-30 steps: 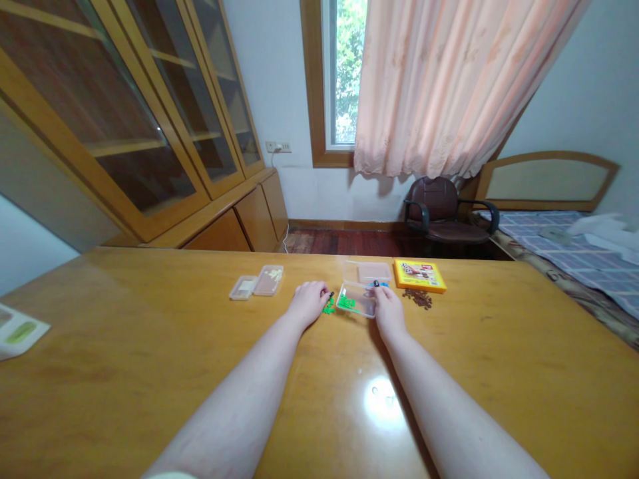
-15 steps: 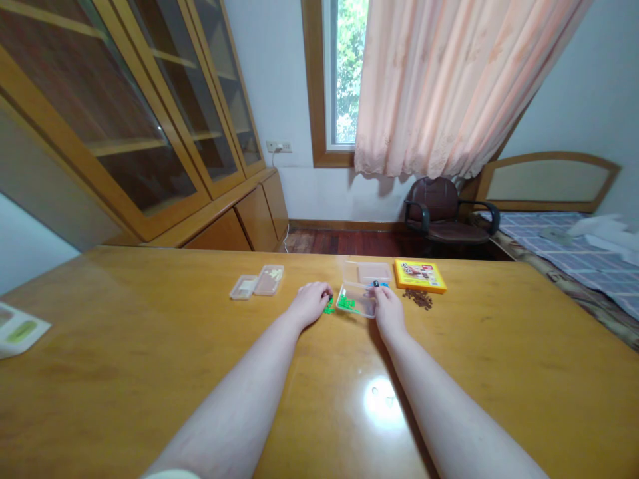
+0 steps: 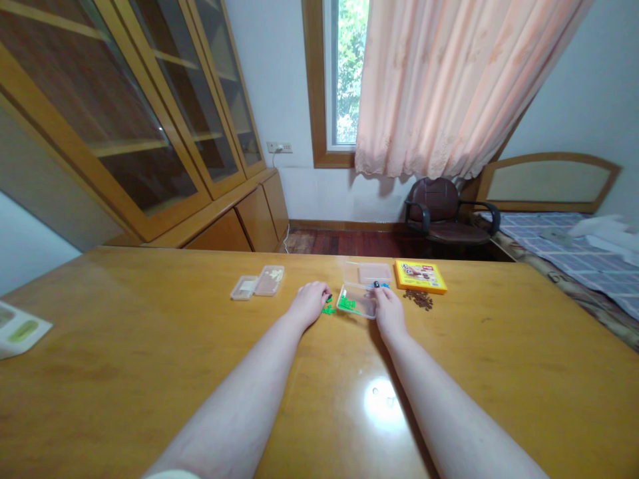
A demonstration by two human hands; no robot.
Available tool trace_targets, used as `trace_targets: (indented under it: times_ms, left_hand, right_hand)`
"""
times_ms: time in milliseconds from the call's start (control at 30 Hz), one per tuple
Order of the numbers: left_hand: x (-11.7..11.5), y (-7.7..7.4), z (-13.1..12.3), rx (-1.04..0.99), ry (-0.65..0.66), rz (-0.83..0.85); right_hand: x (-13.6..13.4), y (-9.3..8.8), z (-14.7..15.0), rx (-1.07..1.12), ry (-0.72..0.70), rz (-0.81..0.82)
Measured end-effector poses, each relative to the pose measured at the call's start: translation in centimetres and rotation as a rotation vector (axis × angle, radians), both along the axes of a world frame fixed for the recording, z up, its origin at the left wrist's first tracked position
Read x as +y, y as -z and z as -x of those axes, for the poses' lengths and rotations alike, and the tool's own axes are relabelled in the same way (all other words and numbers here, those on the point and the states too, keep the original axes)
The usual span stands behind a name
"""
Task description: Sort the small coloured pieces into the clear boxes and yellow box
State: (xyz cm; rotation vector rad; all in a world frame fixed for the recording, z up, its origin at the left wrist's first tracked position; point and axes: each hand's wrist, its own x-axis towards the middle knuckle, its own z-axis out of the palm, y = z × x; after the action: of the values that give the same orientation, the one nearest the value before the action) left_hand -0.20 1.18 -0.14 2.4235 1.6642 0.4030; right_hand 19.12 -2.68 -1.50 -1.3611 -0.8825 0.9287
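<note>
My right hand (image 3: 389,311) grips the right end of a clear plastic box (image 3: 368,309), fingers closed on its edge. Bright green small pieces (image 3: 348,303) lie in the left part of that box, and its clear lid (image 3: 352,271) stands open behind. Just left of the box, my left hand (image 3: 310,303) rests low over the table with curled fingers at a small heap of loose green pieces (image 3: 328,310). Whether a piece is pinched there is too small to tell. Dark spots show at the fingertips of both hands. Some blue pieces (image 3: 386,285) are partly hidden behind my right hand.
On the wooden table (image 3: 210,372), an open clear box (image 3: 269,280) with pale pieces lies left. Brown pieces (image 3: 419,300) lie before a yellow box (image 3: 421,276) at right. Another clear box (image 3: 375,272) is at the back; a white-and-green object (image 3: 22,330) is far left.
My left fingers have shifted slightly at the loose green pieces. The right hand and the box it grips stay almost where they were.
</note>
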Motion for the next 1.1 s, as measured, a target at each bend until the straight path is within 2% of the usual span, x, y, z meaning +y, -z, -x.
trace_targets:
  times_ms: [233, 367, 500, 600, 700, 767, 833, 1000, 1100]
  left_hand:
    - [0.2, 0.4, 0.0, 0.025, -0.011, -0.024]
    - [0.3, 0.3, 0.0, -0.075, -0.023, -0.055]
    - [0.0, -0.4, 0.2, -0.302, -0.019, -0.250]
    - [-0.6, -1.0, 0.0, -0.360, 0.082, -0.349]
    - [-1.3, -1.5, -0.3, -0.329, 0.218, -0.305]
    - [-1.3, -1.7, -0.4, -0.314, 0.253, -0.248]
    - [-1.1, -1.7, -0.3, -0.308, 0.213, -0.200]
    - [0.0, -1.1, 0.8, -0.188, 0.009, -0.091]
    - [0.2, -0.7, 1.4, -0.054, 0.006, -0.032]
  right_hand:
    - [0.1, 0.1, -0.1, 0.009, -0.002, 0.001]
    - [0.1, 0.2, -0.2, -0.022, -0.007, 0.000]
    - [0.1, 0.4, -0.2, -0.099, -0.004, -0.010]
    - [0.0, 0.4, -0.1, -0.166, -0.037, -0.024]
    - [-0.1, 0.5, 0.2, -0.159, -0.083, -0.028]
    - [-0.1, 0.5, 0.2, -0.127, -0.089, -0.022]
    - [-0.1, 0.4, 0.2, -0.108, -0.076, -0.017]
    - [0.1, 0.3, -0.1, -0.090, -0.042, -0.005]
    - [0.1, 0.3, -0.1, -0.059, -0.037, 0.013]
